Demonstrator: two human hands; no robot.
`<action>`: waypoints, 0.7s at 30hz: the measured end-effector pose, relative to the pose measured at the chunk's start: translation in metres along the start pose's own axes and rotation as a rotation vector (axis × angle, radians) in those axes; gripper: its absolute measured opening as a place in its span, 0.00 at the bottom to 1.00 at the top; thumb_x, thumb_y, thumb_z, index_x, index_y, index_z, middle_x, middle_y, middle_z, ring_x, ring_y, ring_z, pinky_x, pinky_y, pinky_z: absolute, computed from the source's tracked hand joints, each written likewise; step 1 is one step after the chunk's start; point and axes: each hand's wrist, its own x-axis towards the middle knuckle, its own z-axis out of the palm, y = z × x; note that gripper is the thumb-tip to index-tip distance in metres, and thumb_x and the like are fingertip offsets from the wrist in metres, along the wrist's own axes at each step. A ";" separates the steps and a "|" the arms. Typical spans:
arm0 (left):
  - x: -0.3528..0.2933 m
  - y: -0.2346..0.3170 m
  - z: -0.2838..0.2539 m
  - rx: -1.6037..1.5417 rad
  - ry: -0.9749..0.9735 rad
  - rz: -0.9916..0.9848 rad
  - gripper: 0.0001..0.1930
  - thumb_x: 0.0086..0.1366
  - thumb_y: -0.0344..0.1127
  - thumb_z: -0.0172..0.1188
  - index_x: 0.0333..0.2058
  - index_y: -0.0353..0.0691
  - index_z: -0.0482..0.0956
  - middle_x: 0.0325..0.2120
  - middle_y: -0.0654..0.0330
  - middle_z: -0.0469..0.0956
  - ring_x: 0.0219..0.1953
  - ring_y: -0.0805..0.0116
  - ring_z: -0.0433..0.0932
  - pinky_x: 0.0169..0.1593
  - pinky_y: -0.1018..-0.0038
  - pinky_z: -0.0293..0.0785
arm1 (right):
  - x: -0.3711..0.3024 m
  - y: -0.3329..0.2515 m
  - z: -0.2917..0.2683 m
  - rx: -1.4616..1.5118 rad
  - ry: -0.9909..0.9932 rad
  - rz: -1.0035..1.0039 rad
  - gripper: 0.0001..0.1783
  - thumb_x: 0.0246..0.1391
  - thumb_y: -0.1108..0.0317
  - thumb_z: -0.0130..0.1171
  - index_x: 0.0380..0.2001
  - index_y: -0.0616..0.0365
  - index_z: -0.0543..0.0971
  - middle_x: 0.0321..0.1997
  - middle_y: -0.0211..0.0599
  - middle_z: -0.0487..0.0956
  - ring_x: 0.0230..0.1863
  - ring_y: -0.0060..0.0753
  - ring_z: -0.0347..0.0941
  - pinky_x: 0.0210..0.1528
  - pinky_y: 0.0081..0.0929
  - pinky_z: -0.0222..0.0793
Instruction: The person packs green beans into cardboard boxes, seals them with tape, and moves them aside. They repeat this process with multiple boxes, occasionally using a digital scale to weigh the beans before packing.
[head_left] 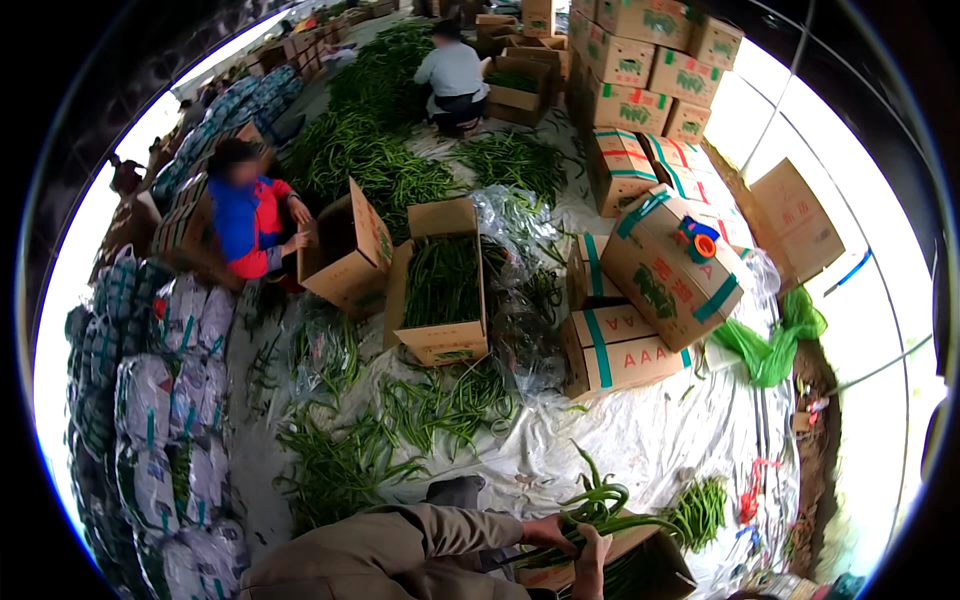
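My left hand (546,533), at the end of a brown sleeve, is closed around a bunch of long green peppers (600,505). Close beside it, my right hand (592,562) grips the same bunch, its fingers curled near the stalks. Several peppers curve up and out to the right of my hands. Below the hands is an open cardboard box (678,574) with more long green peppers inside, partly hidden by my hands and the frame's lower edge. A tidy pile of green peppers (700,513) lies on the white sheet just right of the box.
Loose peppers (350,465) lie on the white sheet (640,440) to my left. Ahead stands an open box full of peppers (443,290). Taped cartons (625,350) with a tape dispenser (702,243) on top are at right. One person (250,225) handles a box; another (455,80) crouches farther back.
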 end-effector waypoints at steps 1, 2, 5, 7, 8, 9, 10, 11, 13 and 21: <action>0.007 -0.004 -0.003 -0.022 0.044 0.034 0.33 0.49 0.33 0.75 0.55 0.38 0.75 0.48 0.60 0.79 0.50 0.71 0.75 0.53 0.69 0.72 | 0.008 -0.010 0.001 -0.049 -0.040 0.028 0.16 0.41 0.73 0.59 0.37 0.67 0.78 0.33 0.34 0.79 0.33 0.30 0.76 0.37 0.28 0.72; 0.004 -0.003 -0.005 -0.042 0.103 0.064 0.32 0.49 0.33 0.75 0.55 0.38 0.75 0.47 0.60 0.79 0.49 0.71 0.76 0.52 0.69 0.73 | 0.013 -0.019 0.009 -0.092 -0.093 0.064 0.15 0.41 0.74 0.59 0.36 0.66 0.78 0.32 0.34 0.79 0.32 0.29 0.76 0.36 0.28 0.72; -0.010 0.006 -0.025 -0.054 0.252 0.128 0.32 0.50 0.34 0.76 0.54 0.37 0.75 0.46 0.59 0.80 0.48 0.70 0.76 0.50 0.69 0.74 | 0.025 -0.041 0.053 -0.296 -0.212 0.028 0.12 0.42 0.74 0.60 0.33 0.65 0.80 0.29 0.32 0.80 0.28 0.27 0.76 0.32 0.26 0.71; -0.021 0.014 -0.049 0.004 0.363 0.229 0.32 0.50 0.34 0.76 0.55 0.36 0.75 0.46 0.59 0.80 0.48 0.70 0.76 0.50 0.68 0.74 | 0.029 -0.066 0.104 -0.351 -0.244 0.098 0.13 0.41 0.72 0.63 0.33 0.65 0.81 0.26 0.34 0.80 0.24 0.27 0.75 0.26 0.25 0.71; -0.017 0.020 -0.070 -0.032 0.335 0.231 0.34 0.50 0.34 0.76 0.56 0.35 0.73 0.48 0.57 0.79 0.49 0.70 0.75 0.51 0.68 0.73 | 0.043 -0.074 0.120 -0.406 -0.345 0.049 0.15 0.41 0.72 0.63 0.36 0.66 0.81 0.28 0.35 0.81 0.27 0.27 0.76 0.29 0.25 0.72; -0.018 0.067 -0.065 -0.022 0.415 0.376 0.28 0.50 0.32 0.72 0.51 0.37 0.77 0.44 0.60 0.81 0.44 0.72 0.78 0.47 0.70 0.75 | 0.065 -0.085 0.123 -0.475 -0.401 -0.004 0.17 0.42 0.72 0.63 0.38 0.66 0.81 0.30 0.35 0.82 0.30 0.27 0.77 0.31 0.26 0.73; -0.018 0.065 -0.103 -0.051 0.476 0.346 0.25 0.50 0.32 0.73 0.48 0.37 0.78 0.43 0.61 0.81 0.40 0.72 0.79 0.43 0.70 0.77 | 0.074 -0.104 0.173 -0.506 -0.448 -0.094 0.20 0.43 0.71 0.64 0.43 0.66 0.80 0.35 0.36 0.82 0.34 0.27 0.78 0.35 0.26 0.74; -0.020 0.090 -0.129 -0.123 0.555 0.373 0.19 0.54 0.41 0.71 0.41 0.37 0.80 0.37 0.60 0.82 0.35 0.70 0.80 0.37 0.70 0.77 | 0.084 -0.130 0.221 -0.549 -0.450 -0.178 0.24 0.45 0.71 0.64 0.48 0.66 0.78 0.39 0.36 0.82 0.38 0.27 0.78 0.38 0.26 0.75; -0.056 0.163 -0.226 -0.099 0.776 0.456 0.17 0.54 0.40 0.69 0.39 0.38 0.79 0.34 0.60 0.80 0.33 0.70 0.77 0.35 0.70 0.75 | 0.105 -0.186 0.326 -0.572 -0.497 -0.377 0.29 0.43 0.69 0.66 0.51 0.66 0.75 0.43 0.42 0.79 0.43 0.37 0.75 0.43 0.32 0.72; -0.198 0.553 -0.554 -0.004 1.247 0.833 0.08 0.55 0.37 0.59 0.29 0.42 0.72 0.26 0.62 0.72 0.25 0.70 0.69 0.28 0.72 0.67 | 0.047 -0.332 0.473 -0.122 -0.623 -1.414 0.34 0.43 0.62 0.66 0.54 0.66 0.72 0.50 0.57 0.73 0.52 0.59 0.70 0.50 0.48 0.68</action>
